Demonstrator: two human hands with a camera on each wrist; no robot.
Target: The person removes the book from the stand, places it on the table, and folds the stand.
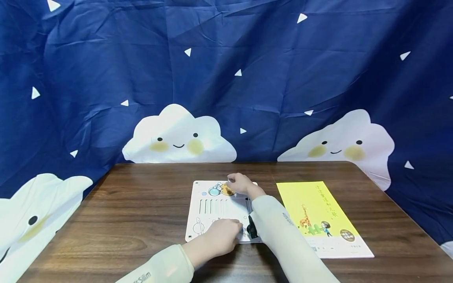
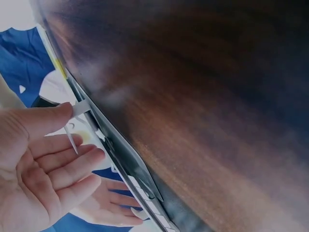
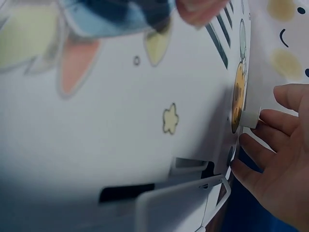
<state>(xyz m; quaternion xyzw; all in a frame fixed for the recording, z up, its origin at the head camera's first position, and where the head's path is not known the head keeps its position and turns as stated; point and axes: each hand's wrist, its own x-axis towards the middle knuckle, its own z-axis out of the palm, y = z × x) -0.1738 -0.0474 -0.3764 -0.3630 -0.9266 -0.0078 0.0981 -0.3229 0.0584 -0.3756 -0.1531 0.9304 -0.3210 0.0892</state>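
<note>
A white board (image 1: 207, 214) printed with space drawings and cut with several slots lies on the table. My left hand (image 1: 221, 236) is over its near right part. In the left wrist view, the thumb (image 2: 63, 113) touches a small white tab (image 2: 81, 109) at the board, while the other fingers are loosely bent. At the board's far edge is my right hand (image 1: 242, 184), beside the printed yellow moon (image 1: 227, 190). Its fingers (image 3: 277, 121) touch another small white tab (image 3: 250, 119), with the thumb apart. The right forearm hides the board's right side.
A yellow and white booklet (image 1: 322, 216) with a giraffe picture lies right of the board. White frame-like parts (image 3: 181, 193) stand up from the board beside a black slot. The brown table (image 1: 124, 208) meets a blue cloud-patterned curtain (image 1: 226, 78) behind.
</note>
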